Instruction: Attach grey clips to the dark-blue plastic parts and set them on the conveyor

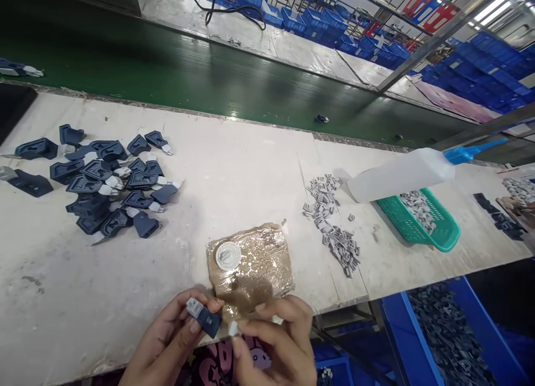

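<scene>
My left hand (169, 337) is closed around a dark blue plastic part (209, 321) with a light grey end piece, near the table's front edge. Close beside it, my right hand (281, 334) pinches a small whitish plastic piece (233, 328) between thumb and fingers. The two pieces are apart. Just beyond my hands lies a flat brown pad (261, 263) wrapped in shiny tape, with a round white disc (228, 256) on its left part. Small grey clips (330, 218) lie loose to the right of the pad.
Several dark blue parts with whitish ends (100, 174) are heaped at the left. A white squeeze bottle (401, 174) with a blue nozzle leans over a green basket (447, 230) of small pieces. Beyond runs a green conveyor belt (200, 62). A blue bin (493, 330) of dark parts stands lower right.
</scene>
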`<state>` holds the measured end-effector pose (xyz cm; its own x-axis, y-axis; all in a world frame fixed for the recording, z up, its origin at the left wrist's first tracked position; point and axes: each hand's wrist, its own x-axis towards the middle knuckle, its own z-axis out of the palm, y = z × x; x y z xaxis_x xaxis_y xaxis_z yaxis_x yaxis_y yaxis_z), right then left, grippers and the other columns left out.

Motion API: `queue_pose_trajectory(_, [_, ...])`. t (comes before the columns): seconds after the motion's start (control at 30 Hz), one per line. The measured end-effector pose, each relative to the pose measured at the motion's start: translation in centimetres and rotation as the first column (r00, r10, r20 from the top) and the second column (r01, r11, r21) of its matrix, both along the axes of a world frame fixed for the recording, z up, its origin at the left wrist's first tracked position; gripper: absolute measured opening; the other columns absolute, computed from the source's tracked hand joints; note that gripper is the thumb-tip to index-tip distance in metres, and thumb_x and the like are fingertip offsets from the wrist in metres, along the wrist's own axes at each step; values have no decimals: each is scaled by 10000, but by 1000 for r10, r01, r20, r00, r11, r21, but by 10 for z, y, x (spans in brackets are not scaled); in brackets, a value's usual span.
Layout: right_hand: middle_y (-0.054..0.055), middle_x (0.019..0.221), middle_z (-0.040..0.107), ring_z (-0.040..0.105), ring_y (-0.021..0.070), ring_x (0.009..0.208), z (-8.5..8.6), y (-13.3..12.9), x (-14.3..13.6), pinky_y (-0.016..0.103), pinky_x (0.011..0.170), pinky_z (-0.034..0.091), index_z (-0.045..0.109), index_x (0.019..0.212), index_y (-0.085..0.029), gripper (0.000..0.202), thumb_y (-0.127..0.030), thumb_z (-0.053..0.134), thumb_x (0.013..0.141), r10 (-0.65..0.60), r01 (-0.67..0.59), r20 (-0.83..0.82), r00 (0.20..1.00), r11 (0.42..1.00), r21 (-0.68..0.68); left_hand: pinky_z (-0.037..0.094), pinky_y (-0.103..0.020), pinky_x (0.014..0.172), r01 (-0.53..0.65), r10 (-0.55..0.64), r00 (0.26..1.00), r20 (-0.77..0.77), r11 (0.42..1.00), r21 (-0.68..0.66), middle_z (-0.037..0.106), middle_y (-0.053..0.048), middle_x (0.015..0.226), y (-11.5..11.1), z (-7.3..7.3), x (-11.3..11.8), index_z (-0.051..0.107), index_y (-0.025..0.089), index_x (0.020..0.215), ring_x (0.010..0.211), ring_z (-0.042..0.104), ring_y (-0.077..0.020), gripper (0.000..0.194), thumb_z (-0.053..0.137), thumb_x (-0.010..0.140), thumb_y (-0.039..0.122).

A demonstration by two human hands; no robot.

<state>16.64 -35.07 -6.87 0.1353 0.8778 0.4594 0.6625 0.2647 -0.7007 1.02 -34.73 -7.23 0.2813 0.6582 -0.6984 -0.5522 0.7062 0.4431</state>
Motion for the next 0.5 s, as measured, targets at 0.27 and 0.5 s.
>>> queue_pose_trajectory(0.27, [1,820,546,531,162,814,-12,7,-26,325,743,440,614,737,-243,104,-145,621,769,11,-12,-196,981,1000,-6,571,-273,735,-14,14,999,-30,1000,-2,593,-31,1249,-5,-3,-2,663,314,970,1030,636,-274,207,729,773,318])
queue_pose_trajectory(0.5, [8,853,604,563,172,853,-2,-2,-21,328,778,499,670,841,-266,184,-92,655,784,119,-123,-42,992,986,-113,583,-333,804,-39,40,998,-51,999,17,683,-37,1147,-5,-5,3,707,350,1022,1088,621,-312,294,762,736,313])
